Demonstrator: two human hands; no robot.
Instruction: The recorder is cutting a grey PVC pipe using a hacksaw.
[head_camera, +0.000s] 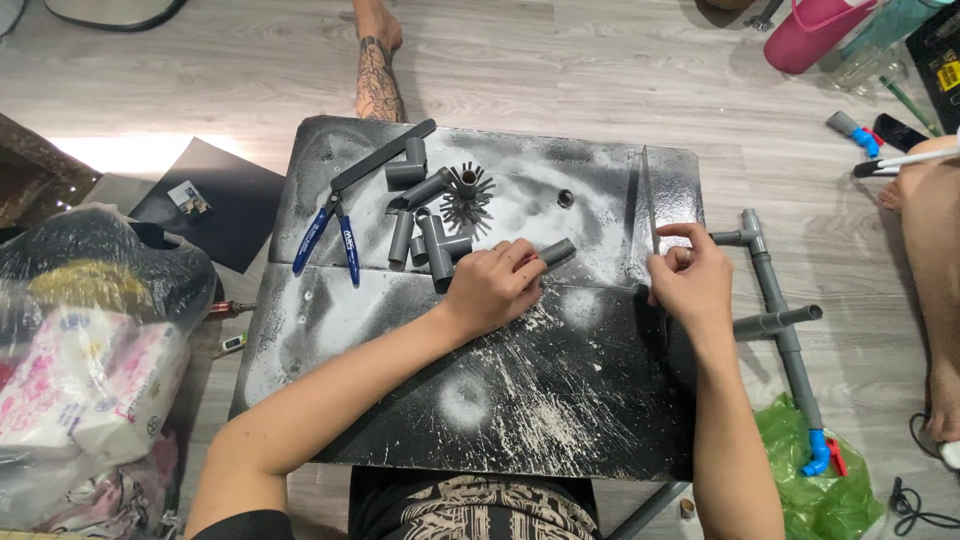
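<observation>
While both forearms reach out over a black board (560, 400) scuffed with white dust, the left hand (493, 285) lies knuckles up near its middle, fingers curled around a short grey pipe (558, 251) whose free end pokes out to the right past the fingertips. Off to the right, the right hand (692, 280) sits at the board's right edge with thumb and fingers pinched on the near end of a thin saw blade (648, 200), which stands on edge and runs away from the person across the board. Just left of the left hand lies a loose heap of grey pipe fittings (425, 235), tees, elbows and short lengths touching one another. Beyond them stands a dark spiky round piece (467, 195) with a tube at its centre. Left of the heap rest blue-handled cutters (328, 232), and a long dark bar (383, 155) slants toward the far edge. A small dark hole (565, 198) shows in the board between the spiky piece and the blade. On the floor right of the board lies a long grey pipe frame (780, 310) with side branches and a blue end, its near end over a green bag (820, 485). On the left sits a clear bag (90, 370) of packets. Farther off, a tattooed leg (378, 75) stretches on the floor, and a pink bottle (815, 30) lies at the far right.
</observation>
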